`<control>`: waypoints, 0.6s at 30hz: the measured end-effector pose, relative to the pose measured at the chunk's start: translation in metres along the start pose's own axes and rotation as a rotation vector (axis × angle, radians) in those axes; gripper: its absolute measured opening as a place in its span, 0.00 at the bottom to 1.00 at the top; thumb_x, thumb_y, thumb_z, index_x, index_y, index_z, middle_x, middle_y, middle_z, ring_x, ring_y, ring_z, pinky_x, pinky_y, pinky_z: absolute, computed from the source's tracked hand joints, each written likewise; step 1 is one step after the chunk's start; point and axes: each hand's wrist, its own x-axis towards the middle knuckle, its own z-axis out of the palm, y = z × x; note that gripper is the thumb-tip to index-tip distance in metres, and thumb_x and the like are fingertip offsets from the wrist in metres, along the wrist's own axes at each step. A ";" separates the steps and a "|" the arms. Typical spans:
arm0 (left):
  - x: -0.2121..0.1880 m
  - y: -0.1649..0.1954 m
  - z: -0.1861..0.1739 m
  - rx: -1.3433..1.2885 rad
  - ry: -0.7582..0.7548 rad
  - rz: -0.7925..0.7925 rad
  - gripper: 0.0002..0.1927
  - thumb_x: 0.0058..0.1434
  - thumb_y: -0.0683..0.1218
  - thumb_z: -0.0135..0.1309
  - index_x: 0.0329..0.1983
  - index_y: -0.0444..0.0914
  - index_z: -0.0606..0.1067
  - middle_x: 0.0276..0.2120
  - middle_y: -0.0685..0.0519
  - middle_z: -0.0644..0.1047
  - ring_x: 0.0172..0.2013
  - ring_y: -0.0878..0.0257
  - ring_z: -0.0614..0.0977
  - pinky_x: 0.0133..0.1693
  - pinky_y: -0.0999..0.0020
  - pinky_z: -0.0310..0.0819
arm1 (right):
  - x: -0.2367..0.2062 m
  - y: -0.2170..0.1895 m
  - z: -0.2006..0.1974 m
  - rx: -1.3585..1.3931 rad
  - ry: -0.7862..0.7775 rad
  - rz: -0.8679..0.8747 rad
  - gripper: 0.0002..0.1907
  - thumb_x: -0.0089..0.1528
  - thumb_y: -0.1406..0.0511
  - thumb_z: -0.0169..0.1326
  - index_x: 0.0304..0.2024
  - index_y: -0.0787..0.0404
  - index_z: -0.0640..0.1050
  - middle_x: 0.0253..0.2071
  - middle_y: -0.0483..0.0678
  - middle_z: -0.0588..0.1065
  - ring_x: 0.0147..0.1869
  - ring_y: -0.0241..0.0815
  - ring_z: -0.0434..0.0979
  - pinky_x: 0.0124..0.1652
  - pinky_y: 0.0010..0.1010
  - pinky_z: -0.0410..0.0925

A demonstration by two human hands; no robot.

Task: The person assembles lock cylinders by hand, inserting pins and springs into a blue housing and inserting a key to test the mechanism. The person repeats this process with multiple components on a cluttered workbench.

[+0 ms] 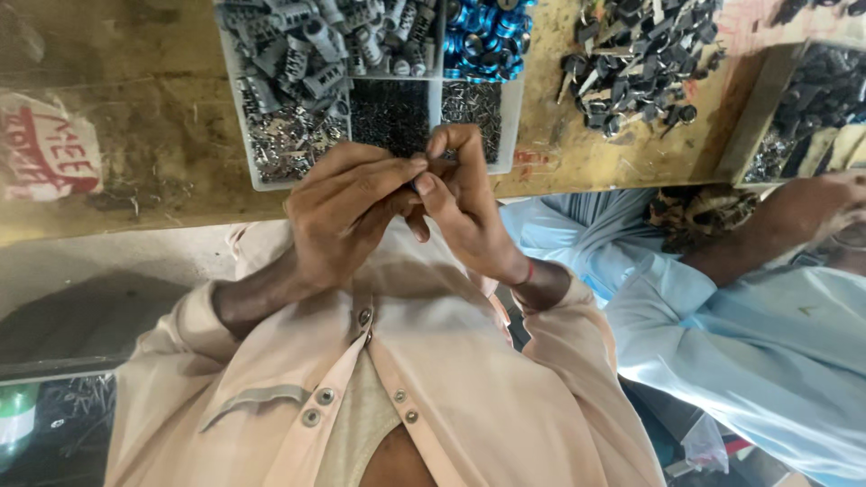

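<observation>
In the middle of the frame the person's two hands are meeting just below the lower edge of a compartment tray. The left hand point(347, 212) is reaching in from the left with its fingers drawn narrow, thumb and forefinger pinching toward a small dark part point(431, 168) that is showing only as a sliver between the fingertips of both hands. The right hand point(465, 203) is curling around from the right, its forefinger arching over the top and its thumb pressing in from below, so both hands are closing on the same small part; what kind of piece it is cannot be told.

The clear plastic tray point(511, 117) is sitting at the top centre of the frame on a worn wooden bench point(135, 117). Its upper left compartment is holding grey ribbed cylinders point(302, 50), its upper right one is holding shiny blue rings point(487, 36), and the lower compartments are holding small dark and silvery metal bits.

In the upper right of the frame a loose pile of black keys point(631, 63) is lying on the bench, just beside a wooden box point(762, 108) of more dark pieces. At the right edge another person's arm point(776, 225) in a pale blue sleeve is resting near that box.
</observation>
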 end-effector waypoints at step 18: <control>0.021 -0.016 0.000 -0.162 -0.158 0.007 0.17 0.62 0.33 0.63 0.54 0.34 0.78 0.43 0.49 0.82 0.46 0.54 0.84 0.49 0.61 0.80 | 0.008 -0.090 -0.114 -1.500 0.177 -0.150 0.20 0.62 0.71 0.64 0.55 0.69 0.73 0.48 0.60 0.74 0.47 0.55 0.79 0.43 0.42 0.70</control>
